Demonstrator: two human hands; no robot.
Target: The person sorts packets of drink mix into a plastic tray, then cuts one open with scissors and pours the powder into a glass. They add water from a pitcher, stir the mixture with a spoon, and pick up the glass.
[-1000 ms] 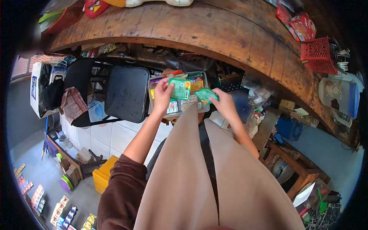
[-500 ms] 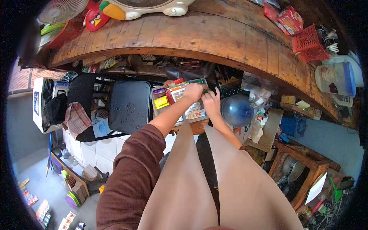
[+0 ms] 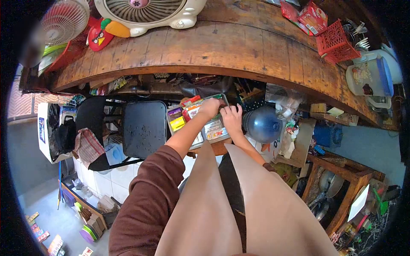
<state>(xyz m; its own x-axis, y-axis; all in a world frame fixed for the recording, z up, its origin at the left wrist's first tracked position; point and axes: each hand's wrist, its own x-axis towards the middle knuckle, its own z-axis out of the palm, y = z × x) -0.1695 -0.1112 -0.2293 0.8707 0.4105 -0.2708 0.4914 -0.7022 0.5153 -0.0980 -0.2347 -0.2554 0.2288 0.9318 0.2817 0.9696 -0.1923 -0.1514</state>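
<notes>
A shallow plastic tray (image 3: 210, 142) packed with small boxes and packets sits in front of me, below the bench edge. My left hand (image 3: 210, 108) reaches over its far right part, fingers closed around something small and dark that I cannot make out. Beside it my right hand (image 3: 232, 120) is at the tray's right edge, its fingers bent towards the left hand's fingertips; what they grip is hidden. In the tray's left part lie a yellow box (image 3: 177, 123) and a purple box (image 3: 174, 112). A clear-lidded pack (image 3: 215, 129) lies nearer me.
A wooden bench (image 3: 179, 53) spans the far side, bearing a fan (image 3: 188, 21) and a red basket (image 3: 337, 42). A black stool (image 3: 144, 128) stands left of the tray. Close by on the right is a blue water jug (image 3: 263, 123). A wooden rack (image 3: 341, 170) stands farther right.
My view has tilted up slightly, showing more of the fan. My right hand's raised finger has bent down, and the green item between the hands is no longer plainly visible.
</notes>
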